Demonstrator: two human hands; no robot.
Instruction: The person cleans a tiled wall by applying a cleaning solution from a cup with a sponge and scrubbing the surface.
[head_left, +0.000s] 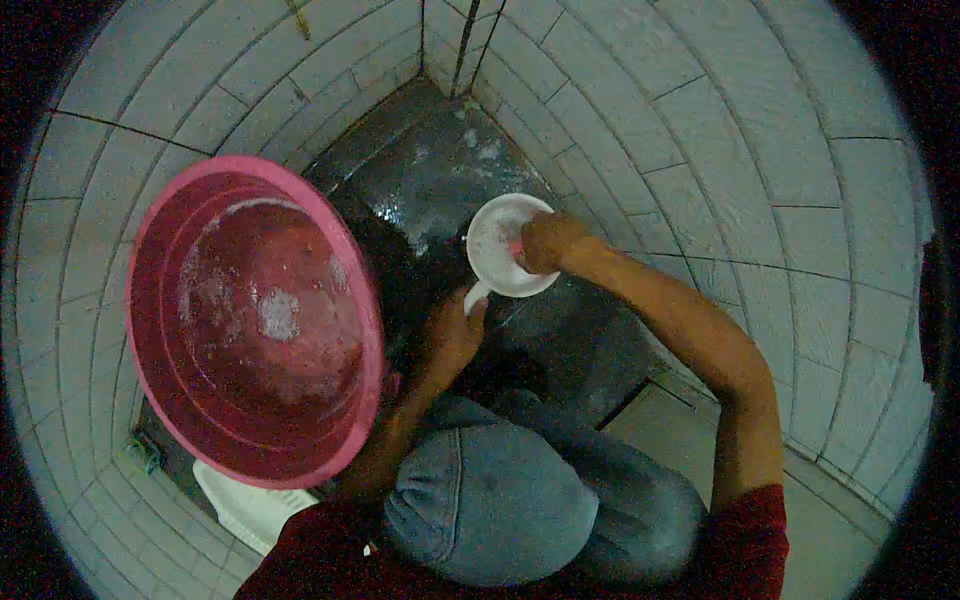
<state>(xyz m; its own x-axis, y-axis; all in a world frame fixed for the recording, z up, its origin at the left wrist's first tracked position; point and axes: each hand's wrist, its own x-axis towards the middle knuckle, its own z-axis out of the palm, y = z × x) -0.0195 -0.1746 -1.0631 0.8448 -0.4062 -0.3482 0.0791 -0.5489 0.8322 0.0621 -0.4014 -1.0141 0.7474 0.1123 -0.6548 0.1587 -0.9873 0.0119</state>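
A white mug or dipper (496, 232) with a handle is held out over the dark wet floor. My left hand (459, 330) grips its handle (476, 295) from below. My right hand (553, 241) reaches over the rim into it, fingers closed around a small pinkish thing (516, 247), mostly hidden, against the inner wall. To the left stands a large pink plastic basin (367, 300), tilted, with whitish foam or residue (280, 315) on its inside; it is beside my left forearm.
Pale tiled walls (637, 112) meet in a corner ahead. The dark floor (442, 172) shines wet. A white plastic or ceramic object (244, 510) lies below the basin, near a small greenish tangle (145, 452). A light floor slab (667, 427) is beyond my bent knees.
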